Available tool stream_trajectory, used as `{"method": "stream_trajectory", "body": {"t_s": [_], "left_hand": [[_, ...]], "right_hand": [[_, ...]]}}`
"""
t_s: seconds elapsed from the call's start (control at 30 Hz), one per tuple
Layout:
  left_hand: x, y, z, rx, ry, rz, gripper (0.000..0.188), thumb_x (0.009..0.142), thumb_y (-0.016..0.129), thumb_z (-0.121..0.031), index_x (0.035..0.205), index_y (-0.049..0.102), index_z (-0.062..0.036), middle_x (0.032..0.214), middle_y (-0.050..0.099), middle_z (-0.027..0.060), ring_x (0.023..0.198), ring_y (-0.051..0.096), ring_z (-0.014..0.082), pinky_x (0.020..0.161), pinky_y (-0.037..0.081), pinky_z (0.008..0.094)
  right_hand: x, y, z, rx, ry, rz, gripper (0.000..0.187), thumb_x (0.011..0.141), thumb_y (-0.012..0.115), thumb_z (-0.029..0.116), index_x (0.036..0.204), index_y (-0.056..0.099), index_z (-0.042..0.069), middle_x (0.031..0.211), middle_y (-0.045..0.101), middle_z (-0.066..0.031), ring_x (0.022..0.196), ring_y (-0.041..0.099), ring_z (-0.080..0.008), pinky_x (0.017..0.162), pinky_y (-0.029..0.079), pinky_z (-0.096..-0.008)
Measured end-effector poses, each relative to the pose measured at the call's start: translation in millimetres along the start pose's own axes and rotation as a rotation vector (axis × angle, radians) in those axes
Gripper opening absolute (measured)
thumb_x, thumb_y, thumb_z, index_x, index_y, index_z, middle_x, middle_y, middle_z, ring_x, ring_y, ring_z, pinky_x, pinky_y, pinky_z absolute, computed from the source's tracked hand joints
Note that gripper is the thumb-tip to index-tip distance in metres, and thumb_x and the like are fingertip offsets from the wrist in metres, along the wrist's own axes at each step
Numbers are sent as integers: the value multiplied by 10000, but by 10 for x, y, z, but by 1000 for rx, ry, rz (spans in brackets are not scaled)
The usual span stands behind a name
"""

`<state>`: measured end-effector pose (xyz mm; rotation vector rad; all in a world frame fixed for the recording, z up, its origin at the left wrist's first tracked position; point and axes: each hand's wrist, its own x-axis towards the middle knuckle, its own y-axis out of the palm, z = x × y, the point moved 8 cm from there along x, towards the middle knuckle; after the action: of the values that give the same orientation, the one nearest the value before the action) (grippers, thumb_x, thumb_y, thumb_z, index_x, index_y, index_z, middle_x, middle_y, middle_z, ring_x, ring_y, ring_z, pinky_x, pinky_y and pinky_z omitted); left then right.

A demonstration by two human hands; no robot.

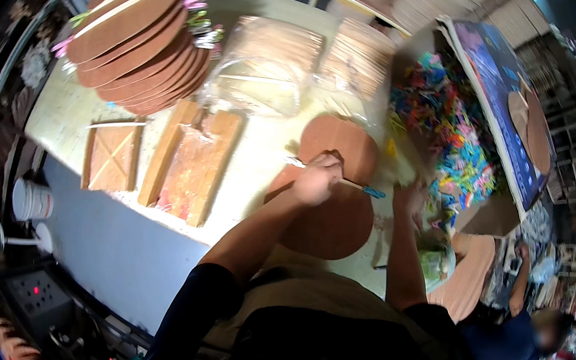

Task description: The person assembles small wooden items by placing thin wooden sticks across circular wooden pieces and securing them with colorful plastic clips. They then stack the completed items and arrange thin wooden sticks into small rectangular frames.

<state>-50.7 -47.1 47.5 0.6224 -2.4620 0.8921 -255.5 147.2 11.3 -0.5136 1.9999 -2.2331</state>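
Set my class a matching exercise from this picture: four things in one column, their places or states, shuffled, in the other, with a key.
Column one
1. Left hand
2. Right hand
3. Clips
4. Bucket

Column two
A. Many-coloured, heaped inside the open box
B. White, off to the left of the table
C. Over the brown boards
D. Blurred, close beside the open box

Right pairs: 1-C, 2-D, 3-A, 4-B
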Motion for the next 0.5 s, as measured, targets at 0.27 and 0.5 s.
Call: {"method": "stream_trajectory", "body": {"t_s": [0.27, 0.5], "left_hand": [[-342, -1435, 294, -13, -420, -423, 198, 835, 631, -98, 1019, 631, -26, 1004, 628, 146, 921, 614, 286, 818, 493, 360], [-2866, -3932, 2154, -97, -792, -1689, 183, 870, 592, -101, 1014, 579, 11, 856, 612, 82, 749, 564, 124, 666, 468, 265]], "right_hand": [[-786, 599, -443, 67, -235, -137, 519, 840, 579, 423, 1289, 476, 185, 1401, 388, -146, 1189, 431, -376, 947, 376, -528], [-964, 159, -365, -143, 121, 110, 572, 799, 597, 509, 1235, 510, 147, 1381, 434, -115, 1232, 415, -340, 908, 370, -557]]}}
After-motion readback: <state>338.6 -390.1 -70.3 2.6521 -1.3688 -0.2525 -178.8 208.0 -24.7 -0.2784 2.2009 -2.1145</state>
